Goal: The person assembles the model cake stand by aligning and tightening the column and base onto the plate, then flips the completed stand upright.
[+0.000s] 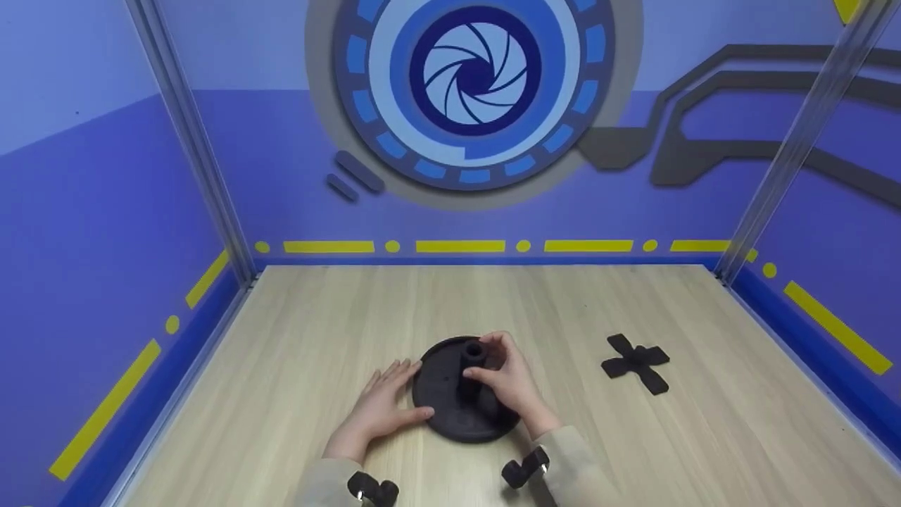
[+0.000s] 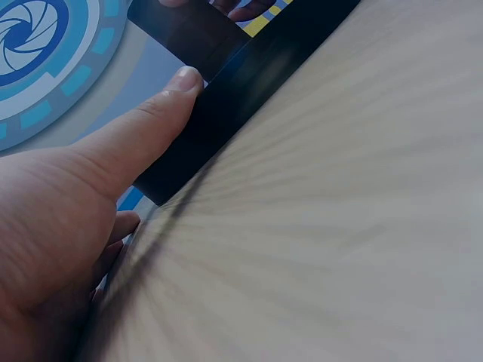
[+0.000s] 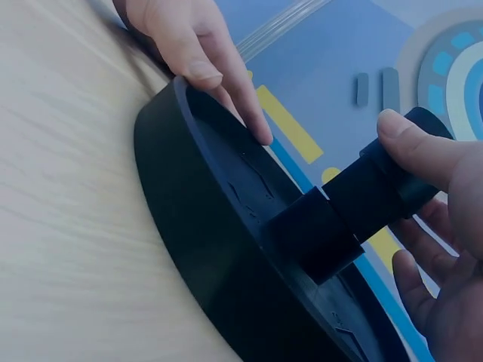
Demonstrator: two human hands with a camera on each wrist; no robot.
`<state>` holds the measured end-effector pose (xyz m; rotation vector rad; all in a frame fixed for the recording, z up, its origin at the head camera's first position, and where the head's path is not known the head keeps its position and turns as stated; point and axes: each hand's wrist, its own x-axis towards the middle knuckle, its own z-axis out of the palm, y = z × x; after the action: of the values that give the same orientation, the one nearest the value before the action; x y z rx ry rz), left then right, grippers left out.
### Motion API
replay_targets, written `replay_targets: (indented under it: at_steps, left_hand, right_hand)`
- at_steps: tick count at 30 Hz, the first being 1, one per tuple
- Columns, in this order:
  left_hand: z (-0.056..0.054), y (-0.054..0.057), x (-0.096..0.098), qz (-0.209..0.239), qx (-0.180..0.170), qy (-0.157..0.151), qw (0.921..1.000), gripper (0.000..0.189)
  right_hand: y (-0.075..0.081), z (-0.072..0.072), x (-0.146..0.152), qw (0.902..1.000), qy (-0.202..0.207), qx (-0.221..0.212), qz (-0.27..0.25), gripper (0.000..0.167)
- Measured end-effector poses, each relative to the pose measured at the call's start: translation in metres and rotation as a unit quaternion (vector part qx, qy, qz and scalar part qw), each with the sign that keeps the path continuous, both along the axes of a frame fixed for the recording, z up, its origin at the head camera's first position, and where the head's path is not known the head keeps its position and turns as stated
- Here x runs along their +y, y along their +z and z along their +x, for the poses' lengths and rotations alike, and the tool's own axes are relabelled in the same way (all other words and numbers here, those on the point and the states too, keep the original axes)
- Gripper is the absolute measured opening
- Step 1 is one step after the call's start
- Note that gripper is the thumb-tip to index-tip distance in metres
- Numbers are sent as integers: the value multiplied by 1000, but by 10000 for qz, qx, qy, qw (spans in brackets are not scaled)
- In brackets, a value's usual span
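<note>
Head view: round black shallow disc with a raised rim, apparently rigid moulded plastic, flat on a pale wood-grain tabletop. Upright on its inner face, a black hollow cylindrical post. Left hand at the disc's left side, thumb and fingers spread wide, touching the rim without closing round it. Right hand at the post's upper end, narrow in span, holding the post between thumb and fingers. Well apart to the right, a flat black four-armed cross-shaped piece on the tabletop, touched by neither hand.

Left wrist view: left thumb straight against the disc's side wall; other fingers mostly hidden. Wall smooth and faintly glossy, hence perhaps a little slippery; better steadied by pressure from opposed points on the rim than by one fingertip.

Right wrist view: post in stepped sections, with a wide lower sleeve on the disc, a narrower middle and a broader collar beneath the right thumb. Tightness of the joints impossible to tell. Probably light and stiff, unlikely to dent under a firm pinch; seams the likelier weak places. Suggested hold: thumb opposite fingers round the collar, force along the post's axis, disc steadied at the rim to limit tipping.
</note>
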<state>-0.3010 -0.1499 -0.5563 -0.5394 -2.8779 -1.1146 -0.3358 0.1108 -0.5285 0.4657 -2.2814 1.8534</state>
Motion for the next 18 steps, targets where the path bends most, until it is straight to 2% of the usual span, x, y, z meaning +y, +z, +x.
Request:
replay_targets:
  at_steps: [5,9,13,15,18]
  left_hand:
    - [0,1,1,-2,-49,35,10000,95]
    - [0,0,1,-7,-80,34,10000,95]
    - [1,0,1,-24,-79,32,10000,95]
    - [0,0,1,-33,-46,28,10000,95]
    - [0,0,0,-36,-29,18,10000,95]
  right_hand:
    - [0,-2,5,9997,179,-40,174,61]
    - [0,-5,13,9972,713,-185,163,66]
    - [2,-6,19,9907,1307,-373,16,64]
    - [3,-6,21,9891,1415,-407,71,60]
    - [4,-5,21,9899,1335,-411,220,54]
